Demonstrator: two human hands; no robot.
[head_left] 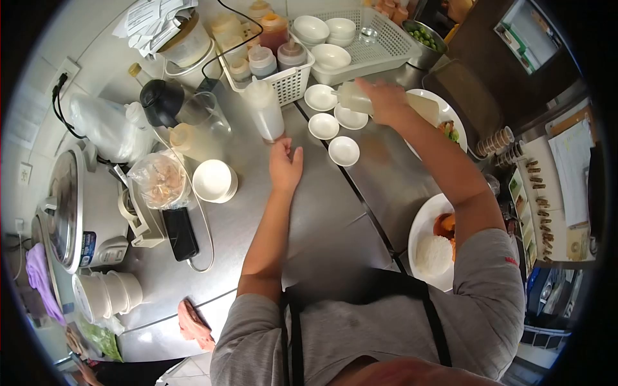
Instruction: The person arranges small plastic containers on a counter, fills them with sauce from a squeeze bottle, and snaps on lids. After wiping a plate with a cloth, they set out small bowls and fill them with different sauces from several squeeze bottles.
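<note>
Holding tilted squeeze bottle | right hand | small dish seemingly empty

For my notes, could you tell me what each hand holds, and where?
The right hand grips a squeeze bottle around its body, nozzle toward a small white dish. The left hand holds nothing.

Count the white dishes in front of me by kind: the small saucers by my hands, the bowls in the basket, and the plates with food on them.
Small saucers: 4
Bowls in the basket: 3
Plates with food: 2
Total: 9
</note>
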